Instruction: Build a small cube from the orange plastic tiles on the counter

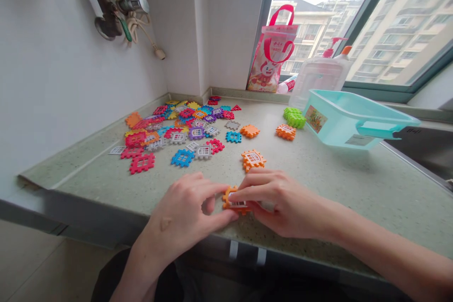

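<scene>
An orange interlocking building tile (225,202) with notched edges lies near the counter's front edge. My left hand (186,207) grips its left side between thumb and forefinger. On the tile's opening sits a pale window-frame insert (238,203); whether it is seated cannot be made out. The fingers of my right hand (283,200) are closed on the insert and the tile's right side, hiding part of both. Just beyond my right fingers lies a stack of orange tiles (253,159) with a white window insert.
A heap of mixed tiles (187,113) spreads over the left of the counter (106,184). Further back are orange tiles (285,131), a green tile stack (294,117) and a turquoise bin (357,120). A pink bag (269,63) and clear jug (320,75) stand by the window.
</scene>
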A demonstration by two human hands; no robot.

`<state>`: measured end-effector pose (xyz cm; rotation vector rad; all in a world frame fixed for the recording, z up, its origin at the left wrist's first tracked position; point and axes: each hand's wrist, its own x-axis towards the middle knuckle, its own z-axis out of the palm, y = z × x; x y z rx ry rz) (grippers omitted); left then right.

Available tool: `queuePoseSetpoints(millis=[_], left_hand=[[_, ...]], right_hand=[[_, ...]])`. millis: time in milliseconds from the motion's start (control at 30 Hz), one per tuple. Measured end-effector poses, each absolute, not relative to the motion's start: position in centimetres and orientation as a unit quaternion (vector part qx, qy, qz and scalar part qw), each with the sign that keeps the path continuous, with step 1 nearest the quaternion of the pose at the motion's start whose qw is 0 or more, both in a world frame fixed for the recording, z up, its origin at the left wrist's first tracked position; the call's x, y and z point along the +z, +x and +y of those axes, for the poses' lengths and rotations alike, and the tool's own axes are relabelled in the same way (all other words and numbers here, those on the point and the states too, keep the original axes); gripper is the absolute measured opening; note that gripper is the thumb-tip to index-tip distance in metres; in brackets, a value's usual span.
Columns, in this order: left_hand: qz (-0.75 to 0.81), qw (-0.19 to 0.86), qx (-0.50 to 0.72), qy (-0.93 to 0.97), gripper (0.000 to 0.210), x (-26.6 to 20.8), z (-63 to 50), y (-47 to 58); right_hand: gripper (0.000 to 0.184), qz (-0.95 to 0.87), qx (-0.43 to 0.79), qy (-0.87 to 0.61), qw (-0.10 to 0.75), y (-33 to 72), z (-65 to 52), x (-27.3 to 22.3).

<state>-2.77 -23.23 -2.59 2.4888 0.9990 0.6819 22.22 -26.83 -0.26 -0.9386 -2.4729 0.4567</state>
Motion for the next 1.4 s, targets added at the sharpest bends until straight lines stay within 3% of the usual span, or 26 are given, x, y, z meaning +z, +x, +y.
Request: queuePoseSetpoints(millis=[67,200,467,767,900,1167,1333,1400], left_hand=[[0.348,0.185,0.24,0.887,0.02,-2.6,-23.2,-2.8],[0.346,0.184,0.241,0.888,0.018,-2.5,-23.2,-2.8],[0.345,0.177,0.235,0.891,0.027,-2.4,-23.2,-2.7],[0.349,0.184,0.225,0.891,0.024,-2.3,-23.0,-2.6],[0.348,0.181,0.235,0.889,0.028,-2.4,-23.2,-2.8],[0.311,0.159,0.217,0.912,0.033,-1.9,-23.4,-3.1],[0.306,0.157,0.231,0.91,0.033,-2.2,-23.0,-2.9],[0.326,0.159,0.256,0.896,0.035,-2.3,-23.1,-2.7]], right_hand=[[0.042,-0.901,0.155,-0.34,0.222,22.2,-26.9,-0.3],[0.027,-0.898,0.165,-0.335,0.231,22.0,-26.8,-0.4],[0.013,-0.816,0.315,-0.397,0.278,21.8,-26.0,-1.1],[0.01,-0.813,0.315,-0.435,0.224,21.8,-25.4,-0.5],[0.024,-0.816,0.345,-0.401,0.234,23.0,-25.4,0.3],[0.032,-0.882,0.249,-0.344,0.206,24.0,-25.8,-0.1],[0.043,-0.894,0.241,-0.301,0.227,23.7,-25.6,-0.2],[0.038,-0.884,0.221,-0.313,0.27,23.4,-25.3,-0.6]])
